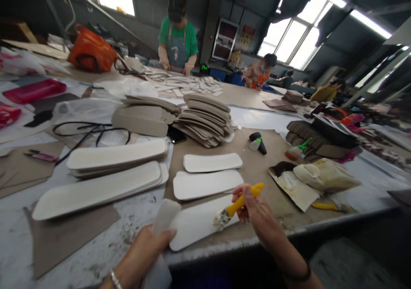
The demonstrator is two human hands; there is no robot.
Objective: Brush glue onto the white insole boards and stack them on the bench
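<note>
My right hand (253, 207) is closed round the yellow handle of a paintbrush (239, 203). Its clumped, whitish bristles rest on a long white panel (195, 224) with rounded corners near the table's front edge. My left hand (149, 244) grips a pale, thin strip (167, 215) that crosses the panel's left end, and the thumb reaches onto the panel's edge. Just beyond lie two more groups of white panels, a nearer one (208, 185) and a farther, shorter one (213, 162).
Longer white panels (99, 188) lie stacked at left. Behind are grey-brown piles (205, 120) and a black cord (93, 130). On the right sit a stained bag (327, 175), a second yellow-handled brush (326, 206) and a small glue bottle (294, 152). A person in green (178, 40) stands across the table.
</note>
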